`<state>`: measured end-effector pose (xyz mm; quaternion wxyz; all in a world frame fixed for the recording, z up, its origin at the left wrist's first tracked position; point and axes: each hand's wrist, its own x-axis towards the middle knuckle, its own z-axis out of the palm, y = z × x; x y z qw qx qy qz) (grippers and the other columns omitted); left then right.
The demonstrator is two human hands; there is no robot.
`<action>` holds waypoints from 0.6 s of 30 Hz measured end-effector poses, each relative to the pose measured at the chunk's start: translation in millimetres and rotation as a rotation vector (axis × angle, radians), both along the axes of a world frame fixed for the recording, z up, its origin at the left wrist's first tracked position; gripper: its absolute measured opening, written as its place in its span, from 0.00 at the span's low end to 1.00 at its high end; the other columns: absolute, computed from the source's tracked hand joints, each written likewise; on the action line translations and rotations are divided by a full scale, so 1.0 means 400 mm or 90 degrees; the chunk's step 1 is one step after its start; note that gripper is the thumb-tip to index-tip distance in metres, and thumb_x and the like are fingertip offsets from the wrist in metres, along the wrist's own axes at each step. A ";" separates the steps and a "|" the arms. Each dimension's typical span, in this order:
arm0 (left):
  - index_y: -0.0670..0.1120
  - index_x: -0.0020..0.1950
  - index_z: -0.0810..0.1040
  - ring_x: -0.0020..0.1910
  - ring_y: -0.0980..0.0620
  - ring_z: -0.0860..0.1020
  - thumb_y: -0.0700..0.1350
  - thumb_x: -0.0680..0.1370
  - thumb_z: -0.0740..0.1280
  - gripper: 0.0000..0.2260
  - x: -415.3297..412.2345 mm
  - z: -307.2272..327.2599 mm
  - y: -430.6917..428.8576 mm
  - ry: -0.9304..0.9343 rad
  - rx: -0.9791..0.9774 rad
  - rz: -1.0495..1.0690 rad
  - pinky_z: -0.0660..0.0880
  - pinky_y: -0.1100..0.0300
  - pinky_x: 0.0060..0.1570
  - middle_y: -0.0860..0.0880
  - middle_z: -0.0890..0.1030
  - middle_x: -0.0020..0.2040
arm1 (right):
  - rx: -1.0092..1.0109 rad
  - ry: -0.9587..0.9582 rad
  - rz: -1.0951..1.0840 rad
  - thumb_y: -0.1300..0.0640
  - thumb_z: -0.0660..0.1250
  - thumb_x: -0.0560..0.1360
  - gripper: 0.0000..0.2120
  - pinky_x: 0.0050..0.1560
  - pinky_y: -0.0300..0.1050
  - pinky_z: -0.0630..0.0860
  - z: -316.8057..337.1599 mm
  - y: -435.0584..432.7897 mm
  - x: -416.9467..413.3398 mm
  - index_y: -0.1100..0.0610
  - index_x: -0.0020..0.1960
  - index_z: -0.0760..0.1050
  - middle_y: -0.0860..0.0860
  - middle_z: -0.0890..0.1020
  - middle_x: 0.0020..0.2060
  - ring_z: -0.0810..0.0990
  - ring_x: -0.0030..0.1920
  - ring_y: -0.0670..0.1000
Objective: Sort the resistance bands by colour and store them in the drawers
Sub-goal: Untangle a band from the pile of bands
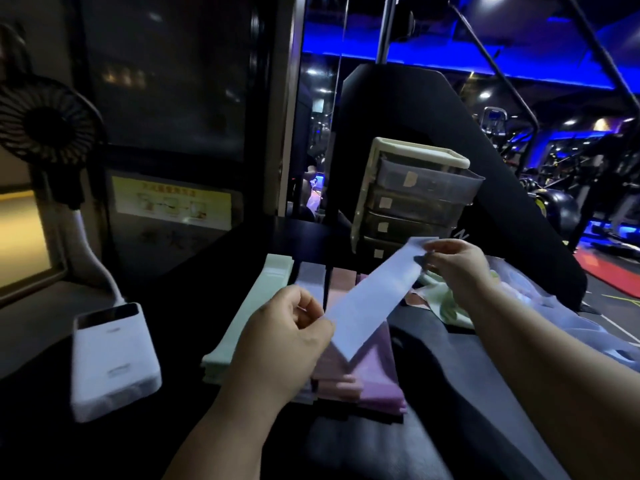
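I hold a pale blue resistance band [375, 297] stretched flat in the air between both hands. My left hand [284, 344] pinches its near end, and my right hand [457, 265] pinches its far end. Below it, sorted stacks lie side by side on the dark surface: a green stack [249, 317] on the left, a pale blue stack [310, 275] beside it, and pink and purple bands [367, 379] on the right. A cream drawer unit [415, 199] with several translucent drawers stands behind them; its top drawer is pulled out a little.
A loose heap of unsorted bands [446, 303] and a clear plastic bag [581, 323] lie at the right. A white power bank [112, 358] with a small clip fan [45, 119] sits at the left. Gym machines fill the background.
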<state>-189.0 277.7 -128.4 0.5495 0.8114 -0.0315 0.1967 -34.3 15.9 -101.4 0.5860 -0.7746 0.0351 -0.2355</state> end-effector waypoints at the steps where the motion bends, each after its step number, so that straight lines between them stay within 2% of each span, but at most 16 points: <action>1: 0.49 0.37 0.74 0.34 0.51 0.77 0.44 0.71 0.70 0.06 -0.003 0.002 0.013 0.006 0.020 0.016 0.73 0.57 0.37 0.52 0.80 0.32 | -0.020 0.015 -0.005 0.66 0.77 0.67 0.09 0.42 0.45 0.77 0.001 0.025 0.013 0.54 0.41 0.82 0.53 0.82 0.34 0.79 0.35 0.49; 4: 0.49 0.38 0.74 0.31 0.55 0.74 0.46 0.72 0.69 0.06 -0.013 0.003 0.048 0.023 0.103 0.056 0.68 0.62 0.31 0.52 0.80 0.32 | -0.054 0.025 -0.009 0.61 0.78 0.68 0.09 0.39 0.41 0.74 -0.004 0.100 0.044 0.53 0.46 0.84 0.50 0.83 0.36 0.79 0.38 0.48; 6: 0.50 0.38 0.73 0.29 0.56 0.73 0.48 0.72 0.68 0.06 -0.018 0.002 0.067 0.031 0.147 0.077 0.66 0.66 0.28 0.52 0.79 0.32 | -0.050 0.035 0.003 0.59 0.78 0.67 0.09 0.43 0.43 0.78 -0.011 0.145 0.066 0.51 0.45 0.84 0.49 0.84 0.39 0.82 0.41 0.50; 9: 0.51 0.38 0.74 0.32 0.58 0.76 0.49 0.71 0.68 0.05 -0.024 0.003 0.089 0.053 0.187 0.090 0.70 0.66 0.30 0.54 0.80 0.34 | -0.085 0.046 0.026 0.60 0.78 0.67 0.09 0.50 0.47 0.80 -0.014 0.205 0.097 0.51 0.45 0.84 0.50 0.85 0.40 0.82 0.42 0.50; 11: 0.51 0.37 0.75 0.33 0.58 0.77 0.49 0.71 0.68 0.05 -0.027 0.002 0.103 0.065 0.198 0.094 0.72 0.64 0.32 0.54 0.80 0.34 | -0.110 0.056 0.033 0.61 0.76 0.69 0.05 0.48 0.47 0.79 -0.019 0.239 0.116 0.53 0.42 0.84 0.50 0.83 0.37 0.80 0.40 0.50; 14: 0.53 0.40 0.73 0.33 0.58 0.77 0.49 0.72 0.68 0.04 -0.028 0.002 0.121 0.075 0.190 0.083 0.71 0.65 0.32 0.54 0.79 0.35 | -0.137 0.073 0.048 0.63 0.74 0.70 0.05 0.39 0.45 0.74 -0.031 0.282 0.141 0.56 0.36 0.83 0.51 0.79 0.33 0.75 0.36 0.50; 18: 0.56 0.45 0.68 0.32 0.59 0.77 0.50 0.74 0.67 0.08 -0.026 -0.001 0.131 0.097 0.197 0.065 0.70 0.66 0.31 0.55 0.80 0.35 | -0.193 0.086 0.061 0.61 0.74 0.71 0.07 0.44 0.44 0.79 -0.055 0.321 0.169 0.50 0.38 0.83 0.48 0.83 0.37 0.82 0.41 0.50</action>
